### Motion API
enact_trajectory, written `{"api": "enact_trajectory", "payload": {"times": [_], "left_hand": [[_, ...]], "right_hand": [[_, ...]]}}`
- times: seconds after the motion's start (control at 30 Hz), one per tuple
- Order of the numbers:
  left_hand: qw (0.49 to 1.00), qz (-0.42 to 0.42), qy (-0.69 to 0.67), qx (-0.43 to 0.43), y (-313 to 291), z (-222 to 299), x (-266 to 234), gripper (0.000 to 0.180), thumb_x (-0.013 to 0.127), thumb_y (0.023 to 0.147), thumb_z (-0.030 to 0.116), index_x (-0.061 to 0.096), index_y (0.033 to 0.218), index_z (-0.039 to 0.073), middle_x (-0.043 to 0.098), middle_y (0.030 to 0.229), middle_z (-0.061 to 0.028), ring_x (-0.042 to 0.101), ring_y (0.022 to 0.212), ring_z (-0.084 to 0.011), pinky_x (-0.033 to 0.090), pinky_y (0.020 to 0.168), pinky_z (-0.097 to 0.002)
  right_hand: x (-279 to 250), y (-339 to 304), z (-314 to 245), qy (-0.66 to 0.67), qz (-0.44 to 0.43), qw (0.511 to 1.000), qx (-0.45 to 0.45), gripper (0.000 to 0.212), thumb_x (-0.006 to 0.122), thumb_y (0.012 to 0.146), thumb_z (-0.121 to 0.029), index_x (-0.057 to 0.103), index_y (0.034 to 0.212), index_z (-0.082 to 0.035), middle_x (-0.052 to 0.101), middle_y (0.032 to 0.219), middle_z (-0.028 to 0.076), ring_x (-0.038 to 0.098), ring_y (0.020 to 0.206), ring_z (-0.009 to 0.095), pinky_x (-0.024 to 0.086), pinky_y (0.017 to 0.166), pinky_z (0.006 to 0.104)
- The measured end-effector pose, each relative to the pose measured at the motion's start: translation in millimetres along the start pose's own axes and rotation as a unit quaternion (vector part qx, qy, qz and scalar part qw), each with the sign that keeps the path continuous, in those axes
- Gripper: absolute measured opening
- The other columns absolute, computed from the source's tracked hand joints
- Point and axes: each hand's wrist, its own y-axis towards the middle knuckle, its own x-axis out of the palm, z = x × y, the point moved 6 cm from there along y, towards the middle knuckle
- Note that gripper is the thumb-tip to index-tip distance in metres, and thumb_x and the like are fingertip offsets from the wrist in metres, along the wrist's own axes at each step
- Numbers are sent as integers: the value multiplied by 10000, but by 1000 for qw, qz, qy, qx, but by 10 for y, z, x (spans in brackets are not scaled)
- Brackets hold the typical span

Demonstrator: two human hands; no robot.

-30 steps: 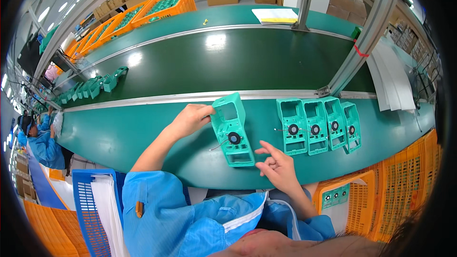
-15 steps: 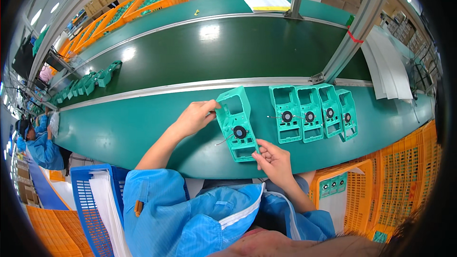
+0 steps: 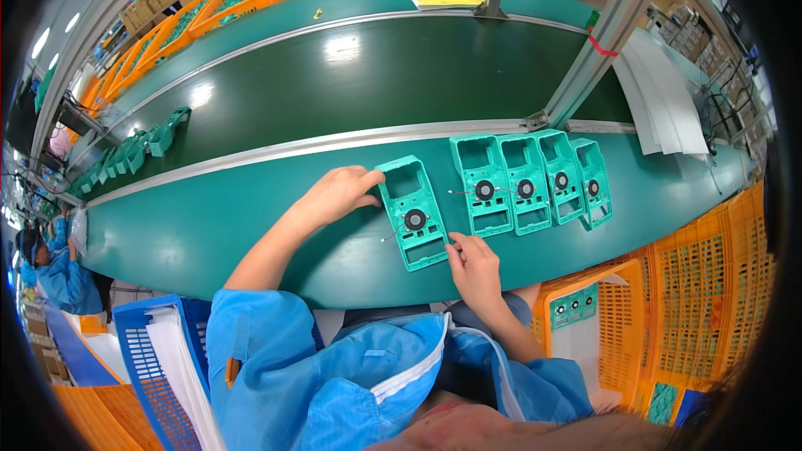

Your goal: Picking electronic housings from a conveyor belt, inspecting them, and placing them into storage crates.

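A green plastic housing (image 3: 428, 253) with a round black speaker-like part (image 3: 414, 220) and a short wire lies slightly turned on the bench in front of me. My left hand (image 3: 338, 194) pinches its upper left corner between thumb and fingers. At its lower right edge, the fingertips of my right hand (image 3: 477, 269) are closed against the rim. To the right stands a row of several similar green housings (image 3: 489, 221), each fitted with a round black part. Neither hand touches that row.
Beyond the green bench (image 3: 209, 225) runs a dark green conveyor belt (image 3: 334, 83), with green parts (image 3: 134, 153) at its left. A metal post (image 3: 597, 54) rises at right. Blue crate (image 3: 159, 351) and orange crate (image 3: 618, 342) flank me. A co-worker (image 3: 54, 263) sits far left.
The housing in my hands has come down from a tilted pose to lie flatter on the bench. My view has shifted, moving the whole scene slightly left and up.
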Motion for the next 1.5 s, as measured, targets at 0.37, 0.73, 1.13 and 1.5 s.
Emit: {"api": "enact_trajectory", "payload": {"times": [0.37, 0.73, 1.13, 1.5], "left_hand": [[1000, 7, -8, 13, 381, -93, 97, 405, 738, 765, 246, 527, 1049, 50, 584, 776, -171, 585, 784, -371, 449, 673, -449], [998, 57, -5, 26, 643, 48, 132, 421, 807, 656, 131, 565, 988, 43, 638, 823, -172, 613, 774, -365, 472, 657, -430], [992, 21, -111, -48, 619, -25, 226, 449, 749, 668, -45, 569, 1075, 13, 650, 897, -154, 637, 788, -277, 512, 725, -364], [998, 20, -35, -44, 629, -35, 235, 471, 778, 626, -25, 619, 1067, 26, 662, 884, -135, 635, 756, -257, 500, 704, -357]], "right_hand": [[-527, 85, 130, -30, 79, 996, -7, 144, 648, 816, 0, 652, 960, -1, 619, 824, 145, 615, 652, 291, 489, 558, 354], [-1581, 727, 850, -303, 318, 898, -34, 303, 677, 803, -90, 600, 1081, 5, 574, 1134, 160, 543, 1029, 336, 469, 832, 457], [-1500, 1202, 1500, -320, 178, 913, 178, 251, 680, 791, -309, 702, 787, -59, 661, 813, 120, 609, 880, 307, 462, 772, 440], [-1508, 1079, 1354, -238, 153, 941, 187, 672, 664, 757, -564, 603, 1086, 18, 647, 976, 183, 595, 976, 331, 446, 831, 431]]}}
